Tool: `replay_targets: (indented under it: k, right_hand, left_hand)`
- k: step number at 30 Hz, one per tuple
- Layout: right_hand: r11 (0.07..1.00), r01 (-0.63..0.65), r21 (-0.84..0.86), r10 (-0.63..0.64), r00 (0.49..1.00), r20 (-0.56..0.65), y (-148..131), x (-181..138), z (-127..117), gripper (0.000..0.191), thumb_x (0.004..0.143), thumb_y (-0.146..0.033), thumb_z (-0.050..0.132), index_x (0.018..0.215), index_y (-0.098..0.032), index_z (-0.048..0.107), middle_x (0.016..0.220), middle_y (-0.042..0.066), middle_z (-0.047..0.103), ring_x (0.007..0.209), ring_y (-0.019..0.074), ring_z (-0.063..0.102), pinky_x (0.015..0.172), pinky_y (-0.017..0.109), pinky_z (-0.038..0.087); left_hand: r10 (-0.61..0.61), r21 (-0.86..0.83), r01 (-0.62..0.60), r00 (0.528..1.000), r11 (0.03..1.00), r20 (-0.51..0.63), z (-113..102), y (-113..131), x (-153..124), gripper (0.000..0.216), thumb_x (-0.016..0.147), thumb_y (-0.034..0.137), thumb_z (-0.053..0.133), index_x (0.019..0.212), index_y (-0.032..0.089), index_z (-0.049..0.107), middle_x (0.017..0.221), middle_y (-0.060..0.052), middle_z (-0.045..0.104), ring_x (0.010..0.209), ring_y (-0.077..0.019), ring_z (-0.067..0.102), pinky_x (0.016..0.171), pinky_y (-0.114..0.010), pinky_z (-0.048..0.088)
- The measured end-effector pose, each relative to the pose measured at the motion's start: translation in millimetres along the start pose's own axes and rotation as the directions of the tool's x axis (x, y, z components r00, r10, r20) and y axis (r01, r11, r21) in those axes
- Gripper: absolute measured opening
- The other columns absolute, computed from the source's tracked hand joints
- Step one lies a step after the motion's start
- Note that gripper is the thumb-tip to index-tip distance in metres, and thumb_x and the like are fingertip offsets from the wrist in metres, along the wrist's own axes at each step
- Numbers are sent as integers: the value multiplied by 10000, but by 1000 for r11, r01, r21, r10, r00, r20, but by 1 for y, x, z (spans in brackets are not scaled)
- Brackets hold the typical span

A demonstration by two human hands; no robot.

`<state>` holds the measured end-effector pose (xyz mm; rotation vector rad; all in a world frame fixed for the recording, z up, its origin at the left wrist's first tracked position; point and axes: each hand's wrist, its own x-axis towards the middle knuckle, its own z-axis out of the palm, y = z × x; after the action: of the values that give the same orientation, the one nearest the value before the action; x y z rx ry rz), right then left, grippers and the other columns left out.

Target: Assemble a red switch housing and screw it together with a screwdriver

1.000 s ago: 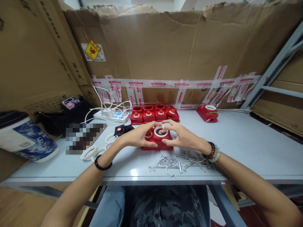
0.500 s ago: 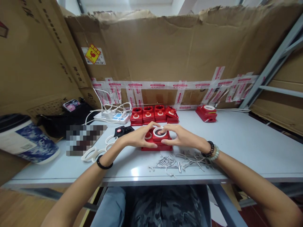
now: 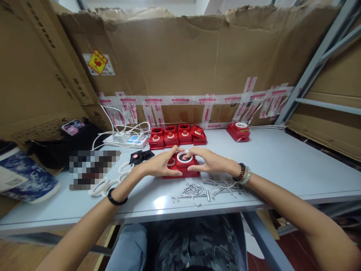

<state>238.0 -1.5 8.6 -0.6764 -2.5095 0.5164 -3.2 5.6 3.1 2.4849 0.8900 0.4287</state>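
Observation:
A red box-shaped housing sits on the table in front of me, with a white ring around a dark round opening on its raised part. My left hand grips the housing from the left, thumb along the front and fingers at the ring. From the right, my right hand grips it too, a finger reaching over the ring into the opening. Just in front lie a pile of small screws and some thin rods with white strings. Several loose white rings are near my left forearm.
Behind my hands stands a row of similar red housings; another red housing is at back right. Left are black parts, a power strip with cables, and a tilted cup. A cardboard wall closes off the back.
The whole view has shifted slightly, so things appear further left. Both hands keep the same grip on the red housing, with little visible movement of the fingers.

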Motion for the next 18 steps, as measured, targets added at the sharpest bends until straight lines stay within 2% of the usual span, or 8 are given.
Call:
replay_targets:
  k: [4, 9, 13, 14, 16, 17, 18]
  right_hand:
    - [1000, -4, 7, 4, 1000, -1, 2, -2, 1, 302, 843, -396, 644, 1062, -199, 579, 1106, 75, 641, 1031, 197, 600, 923, 373, 478]
    - [997, -26, 71, 26, 1000, 5, 3, -1, 2, 334, 843, -413, 638, 1091, -200, 567, 1148, 75, 637, 1062, 195, 599, 955, 380, 472]
    - [990, -88, 113, 82, 995, 63, -4, -2, -14, 560, 785, -480, 679, 1254, -244, 486, 1310, 75, 564, 1186, 221, 556, 1007, 400, 457]
    - [989, -105, 99, 103, 994, 27, -4, -3, -21, 626, 773, -500, 682, 1298, -247, 452, 1355, 82, 529, 1234, 230, 522, 1029, 406, 441]
    - [986, -165, 26, 167, 979, -117, -1, -10, -37, 532, 837, -518, 593, 1277, -241, 480, 1356, 84, 528, 1241, 230, 513, 1047, 415, 417]
    - [973, -230, -36, 222, 965, -142, 2, -14, -45, 534, 825, -537, 594, 1252, -228, 504, 1311, 94, 560, 1202, 243, 539, 1028, 423, 427]
    - [944, -315, -98, 303, 946, -116, 7, -19, -52, 569, 797, -563, 610, 1233, -207, 524, 1251, 110, 595, 1158, 264, 563, 991, 434, 447]
  left_hand:
    - [-6, 18, 6, 1000, 1000, -8, 3, -1, 1, 747, 761, 519, 674, 1344, 202, 329, 1443, -188, 424, 1295, -327, 468, 1058, -492, 391]
    - [-44, 38, 44, 999, 998, -2, 3, -1, 1, 794, 755, 524, 671, 1369, 179, 304, 1454, -211, 401, 1299, -343, 462, 1041, -493, 407]
    - [-60, 27, 60, 998, 998, 30, 1, 2, 3, 772, 750, 530, 673, 1340, 179, 322, 1455, -205, 407, 1305, -337, 459, 1047, -476, 412]
    - [-63, 19, 62, 997, 998, 37, 0, 2, 3, 769, 747, 530, 676, 1334, 179, 325, 1461, -202, 401, 1312, -335, 452, 1054, -472, 409]
    - [-62, 9, 62, 997, 998, 50, -2, 4, 4, 762, 744, 528, 681, 1325, 184, 328, 1471, -192, 392, 1320, -328, 444, 1066, -460, 402]
    - [-62, 8, 62, 996, 998, 56, -2, 4, 4, 759, 744, 527, 682, 1323, 188, 327, 1474, -186, 389, 1320, -324, 444, 1069, -455, 400]
    - [-65, 9, 65, 996, 998, 60, -3, 5, 4, 758, 745, 528, 681, 1323, 192, 324, 1475, -181, 389, 1314, -322, 451, 1068, -450, 401]
